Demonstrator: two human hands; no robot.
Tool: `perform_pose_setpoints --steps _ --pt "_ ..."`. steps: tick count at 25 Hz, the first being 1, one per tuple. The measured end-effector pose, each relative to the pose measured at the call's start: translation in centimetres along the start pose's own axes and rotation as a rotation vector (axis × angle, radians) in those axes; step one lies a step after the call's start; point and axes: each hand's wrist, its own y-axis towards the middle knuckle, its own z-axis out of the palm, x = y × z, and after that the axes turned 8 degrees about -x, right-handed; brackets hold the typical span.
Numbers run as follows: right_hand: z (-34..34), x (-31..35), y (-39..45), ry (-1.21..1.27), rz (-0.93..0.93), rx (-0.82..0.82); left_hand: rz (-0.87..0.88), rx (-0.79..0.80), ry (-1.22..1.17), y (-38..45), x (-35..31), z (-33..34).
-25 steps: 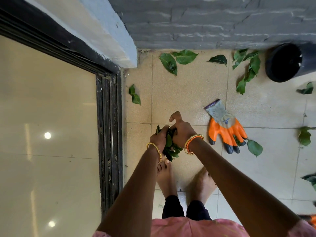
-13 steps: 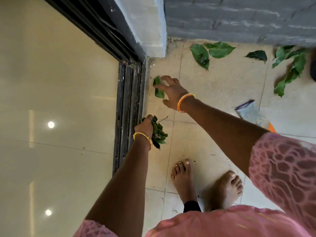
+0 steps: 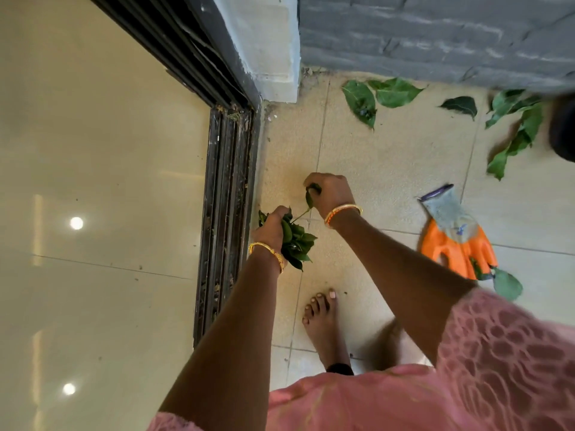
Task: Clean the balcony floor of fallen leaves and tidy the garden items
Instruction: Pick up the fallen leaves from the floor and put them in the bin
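My left hand point(image 3: 271, 225) grips a bunch of green leaves point(image 3: 295, 242) just above the beige balcony floor point(image 3: 389, 169), beside the sliding-door track. My right hand point(image 3: 331, 192) holds a small leaf point(image 3: 310, 195) with its fingers curled round it, a little above and right of the bunch. More fallen leaves lie by the grey wall: a pair of leaves point(image 3: 378, 96), a single dark leaf point(image 3: 460, 105) and a leafy twig point(image 3: 516, 132). An orange and grey garden glove point(image 3: 457, 241) lies at the right with a leaf point(image 3: 507, 286) at its fingertips.
The black sliding-door track point(image 3: 224, 213) runs down the left of the balcony, with the glossy indoor floor point(image 3: 102, 213) beyond. A white pillar point(image 3: 270, 48) and the grey brick wall point(image 3: 435, 35) close the far side. A black pot point(image 3: 564, 132) shows at the right edge. My bare foot point(image 3: 325, 325) stands below my hands.
My right hand reached out to the small leaf near the door track, picked it up and has drawn back toward the bunch in my left hand. The view has shifted right.
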Motion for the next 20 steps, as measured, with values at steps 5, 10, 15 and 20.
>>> perform_pose_setpoints --steps 5,10,15,20 --pt "-5.5 2.3 -7.9 0.731 0.621 -0.067 0.008 0.002 -0.014 -5.9 1.5 1.3" --pt "-12.7 6.4 -12.6 1.0 0.867 -0.027 0.054 -0.036 0.052 -14.0 3.5 2.5" --pt "-19.3 9.4 -17.7 1.044 0.904 0.125 0.056 -0.032 0.143 -23.3 4.2 1.5" --pt "-27.7 14.1 -20.9 0.991 0.892 0.085 0.109 -0.015 0.127 -33.6 3.7 0.4"
